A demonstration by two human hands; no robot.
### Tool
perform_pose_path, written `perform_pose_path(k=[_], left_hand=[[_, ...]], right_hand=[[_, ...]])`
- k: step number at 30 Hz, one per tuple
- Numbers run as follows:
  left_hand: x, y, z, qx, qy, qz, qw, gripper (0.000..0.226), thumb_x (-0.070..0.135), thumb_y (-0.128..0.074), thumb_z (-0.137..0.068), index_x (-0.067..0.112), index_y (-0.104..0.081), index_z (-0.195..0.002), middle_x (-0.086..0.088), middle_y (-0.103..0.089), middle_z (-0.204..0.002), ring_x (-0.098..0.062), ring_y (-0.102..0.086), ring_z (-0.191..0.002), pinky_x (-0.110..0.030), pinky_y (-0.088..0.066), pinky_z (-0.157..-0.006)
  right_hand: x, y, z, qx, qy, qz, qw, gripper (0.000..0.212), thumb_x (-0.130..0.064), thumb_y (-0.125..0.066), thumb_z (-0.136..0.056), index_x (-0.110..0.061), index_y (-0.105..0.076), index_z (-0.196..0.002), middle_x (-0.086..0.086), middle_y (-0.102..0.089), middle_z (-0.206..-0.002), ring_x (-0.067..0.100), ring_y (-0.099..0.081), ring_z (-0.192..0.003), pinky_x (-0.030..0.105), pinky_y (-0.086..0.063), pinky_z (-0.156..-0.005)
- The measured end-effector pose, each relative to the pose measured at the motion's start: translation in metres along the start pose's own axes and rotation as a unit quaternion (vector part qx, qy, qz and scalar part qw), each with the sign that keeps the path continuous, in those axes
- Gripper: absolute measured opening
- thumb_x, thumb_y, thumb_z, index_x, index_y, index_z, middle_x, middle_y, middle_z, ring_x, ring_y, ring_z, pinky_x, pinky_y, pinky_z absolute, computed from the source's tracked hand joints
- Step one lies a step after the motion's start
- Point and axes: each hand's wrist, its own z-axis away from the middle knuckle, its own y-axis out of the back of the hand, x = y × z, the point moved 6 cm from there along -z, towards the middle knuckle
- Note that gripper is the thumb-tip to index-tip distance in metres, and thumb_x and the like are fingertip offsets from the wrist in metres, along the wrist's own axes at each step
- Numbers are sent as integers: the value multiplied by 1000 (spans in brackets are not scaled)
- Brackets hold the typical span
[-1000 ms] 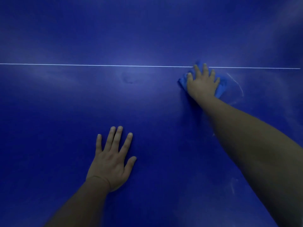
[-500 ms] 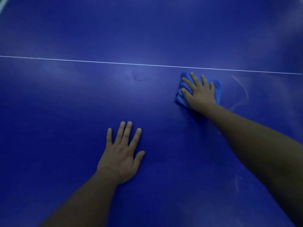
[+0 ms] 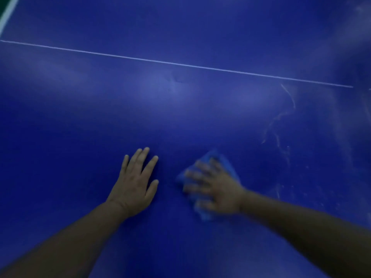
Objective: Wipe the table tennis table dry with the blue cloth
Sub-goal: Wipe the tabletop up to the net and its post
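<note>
The dark blue table tennis table (image 3: 100, 121) fills the view. My right hand (image 3: 216, 187) presses flat, fingers spread, on the crumpled blue cloth (image 3: 222, 160), which peeks out around the fingers; hand and cloth are blurred by motion. Just left of it my left hand (image 3: 134, 183) rests flat on the bare table top, fingers straight and spread, holding nothing. A small gap separates the two hands.
A thin white line (image 3: 180, 64) crosses the table beyond the hands. Pale wet streaks (image 3: 281, 121) lie to the right of the cloth. The white edge band of the table (image 3: 8, 13) shows at the top left corner.
My right hand has dragged the cloth from near the white line back toward me and leftward, close to my left hand. The left hand stays planted; the view has shifted.
</note>
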Motion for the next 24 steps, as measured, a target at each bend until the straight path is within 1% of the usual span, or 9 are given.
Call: perform_pose_path(k=[3,6,9,13,15,17,20,22,24], left_hand=[[2,-8,24,4,-4,-23,1000,64,46,-31,-99,11,-36,-153,-13,-17,-165,-27,-7,-154,-50,1,-122],[7,-14,33,2,1,-27,1000,64,46,-32,-99,13,-34,-154,-13,-15,-165,-26,-3,-155,-54,-1,-123],[16,-16,37,1,7,-21,1000,65,47,-31,-98,14,-33,-154,-13,-13,-166,-27,-3,-155,-59,-5,-123],[33,-18,48,0,-4,-22,1000,65,47,-29,-98,14,-32,-154,-15,-11,-166,-29,-3,-155,-59,-5,-122],[42,-20,60,6,-7,-12,1000,64,46,-29,-99,14,-34,-154,-14,-11,-166,-28,-3,-155,-58,-3,-123],[46,-23,72,0,-7,-13,1000,64,47,-29,-99,14,-35,-153,-14,-10,-166,-27,-2,-155,-57,-1,-123],[49,-26,88,-4,1,-15,1000,64,48,-29,-98,15,-34,-153,-14,-10,-166,-27,-2,-155,-57,-1,-123],[49,-26,99,-5,18,-15,1000,65,48,-28,-98,15,-33,-154,-13,-9,-166,-27,-1,-155,-57,0,-123],[52,-29,113,-4,32,-17,999,66,49,-28,-97,16,-31,-155,-13,-8,-166,-26,0,-155,-56,1,-123]], right_hand=[[105,19,-20,48,-262,-21,964,53,-58,-39,-95,-39,-45,-145,0,-42,-157,40,-37,-143,71,-30,-106],[117,23,-31,70,-344,-22,936,57,-60,-33,-97,-38,-47,-147,-6,-35,-161,35,-28,-148,67,-17,-115],[33,9,-14,83,-259,-1,962,54,-55,-42,-95,-37,-47,-146,-2,-37,-160,39,-31,-146,69,-21,-112],[-139,-18,75,9,-77,-35,996,55,-58,-46,-99,-39,-41,-151,-4,-26,-165,37,-20,-152,67,-17,-115],[-166,-21,108,-23,-19,-33,999,56,-61,-45,-99,-40,-41,-151,-7,-25,-165,35,-18,-152,65,-17,-115],[-135,-21,106,-36,-5,-18,999,54,-60,-41,-99,-40,-42,-150,-5,-28,-164,36,-21,-151,65,-20,-114],[-39,-6,74,10,-214,-29,976,55,-59,-35,-97,-38,-42,-148,-1,-32,-161,39,-26,-147,71,-27,-108],[4,6,58,23,-373,-58,926,62,-64,-25,-95,-41,-39,-151,-5,-26,-164,37,-18,-151,70,-16,-113],[1,5,48,21,-435,-56,898,66,-67,-16,-93,-44,-33,-153,-9,-17,-167,33,-9,-154,65,-3,-119]])
